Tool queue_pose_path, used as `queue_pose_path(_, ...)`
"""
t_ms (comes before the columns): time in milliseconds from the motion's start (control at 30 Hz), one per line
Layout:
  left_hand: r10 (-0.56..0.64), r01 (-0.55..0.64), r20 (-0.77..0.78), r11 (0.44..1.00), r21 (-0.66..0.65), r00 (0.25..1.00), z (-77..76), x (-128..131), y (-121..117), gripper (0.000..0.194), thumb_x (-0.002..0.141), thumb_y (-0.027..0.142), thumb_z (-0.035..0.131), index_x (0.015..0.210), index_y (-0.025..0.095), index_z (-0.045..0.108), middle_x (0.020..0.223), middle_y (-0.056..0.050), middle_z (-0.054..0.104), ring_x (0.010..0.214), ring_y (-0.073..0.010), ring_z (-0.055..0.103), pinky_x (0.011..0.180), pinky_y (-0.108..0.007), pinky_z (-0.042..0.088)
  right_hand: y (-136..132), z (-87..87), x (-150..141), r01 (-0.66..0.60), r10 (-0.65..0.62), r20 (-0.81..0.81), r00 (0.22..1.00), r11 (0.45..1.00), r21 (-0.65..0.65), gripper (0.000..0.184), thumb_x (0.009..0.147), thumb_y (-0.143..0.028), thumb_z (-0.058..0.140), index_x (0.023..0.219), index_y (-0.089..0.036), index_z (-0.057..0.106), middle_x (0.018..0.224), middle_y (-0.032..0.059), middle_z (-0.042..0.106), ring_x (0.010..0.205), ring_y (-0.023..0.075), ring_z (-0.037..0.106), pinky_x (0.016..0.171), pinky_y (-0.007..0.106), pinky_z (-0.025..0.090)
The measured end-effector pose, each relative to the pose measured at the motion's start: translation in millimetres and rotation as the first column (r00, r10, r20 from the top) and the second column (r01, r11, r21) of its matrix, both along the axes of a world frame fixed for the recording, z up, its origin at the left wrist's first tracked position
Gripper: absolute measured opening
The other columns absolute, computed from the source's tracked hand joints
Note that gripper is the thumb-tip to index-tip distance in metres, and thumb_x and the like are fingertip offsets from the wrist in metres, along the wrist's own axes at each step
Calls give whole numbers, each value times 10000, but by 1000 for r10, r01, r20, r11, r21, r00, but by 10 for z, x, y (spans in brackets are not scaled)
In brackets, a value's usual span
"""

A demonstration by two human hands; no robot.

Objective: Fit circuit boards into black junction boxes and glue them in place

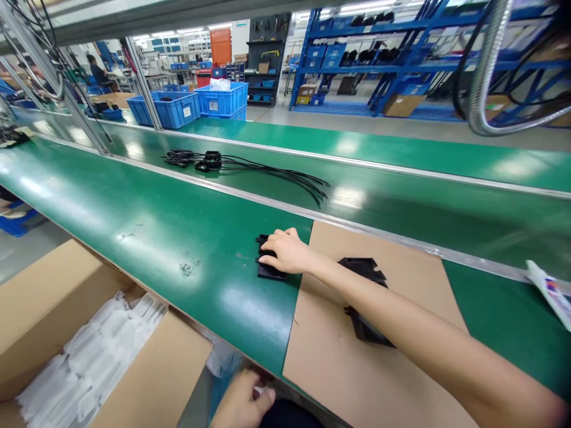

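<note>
My right hand [288, 252] reaches across to a pair of black plastic housings [270, 273] on the green bench. Its thumb and fingers are closed over them and hide part of their tops. Under my right forearm, more black plastic housings [363, 267] lie on a flat cardboard sheet [330, 356], partly covered by the arm. My left hand [247, 399] is low, by the bench's front edge, away from the housings. Its fingers are loosely bent, with the thumb apart, and I see nothing held in it.
A cardboard box [40, 303] of white wrapped pieces [98, 356] stands at the lower left, below the green bench [147, 208]. Black cables [276, 172] lie along the middle strip. Blue bins [167, 110] stand farther back. A white packet [551, 291] sits at the right, and a metal hose [479, 77] hangs above.
</note>
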State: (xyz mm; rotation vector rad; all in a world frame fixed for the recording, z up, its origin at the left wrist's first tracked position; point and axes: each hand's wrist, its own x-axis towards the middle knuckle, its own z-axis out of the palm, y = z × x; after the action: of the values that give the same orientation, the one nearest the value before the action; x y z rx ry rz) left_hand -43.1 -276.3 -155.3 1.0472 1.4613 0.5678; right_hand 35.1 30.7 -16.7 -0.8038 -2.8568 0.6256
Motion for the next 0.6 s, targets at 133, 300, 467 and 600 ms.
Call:
queue_pose_path(133, -112, 112, 4, 992, 60, 994, 484, -163, -163, 318, 887, 408, 599, 1149, 249, 682, 1162, -51, 704, 1074, -237, 654, 961, -363, 508, 73, 30, 172, 25, -53, -173, 984, 986, -162, 212, 859, -315, 539, 805, -155, 668, 878, 111, 708, 903, 235, 607, 862, 393, 418)
queue_pose_path(300, -418, 427, -92, 869, 249, 904, 1533, -288, 170, 285, 967, 381, 496, 1155, 268, 678, 1062, -35, 727, 930, -184, 681, 874, -295, 521, 235, 177, 799, 67, -174, -330, 928, 948, -312, 299, 918, -380, 387, 909, -148, 576, 751, 74, 672, 612, 168, 633, 597, 302, 518)
queue_pose_path(467, -449, 643, -467, 616, 455, 762, 1838, 167, 1003, 394, 936, 361, 543, 1308, 232, 572, 1278, -99, 636, 1182, -255, 593, 1050, -402, 466, 535, 369, 1356, 220, -296, -284, 912, 937, -270, 254, 952, -311, 438, 982, -123, 606, 772, 75, 675, 679, 179, 670, 646, 324, 562)
queue_pose_path(600, -368, 768, -692, 460, 445, 621, 1532, 728, 1646, 962, 730, 583, 738, 1493, 115, 387, 1555, -257, 338, 1446, -433, 309, 1170, -598, 305, 913, 399, 1514, 436, -441, -92, 893, 897, -68, 276, 962, -385, 584, 1063, -137, 650, 1048, 78, 674, 956, 188, 650, 878, 396, 549)
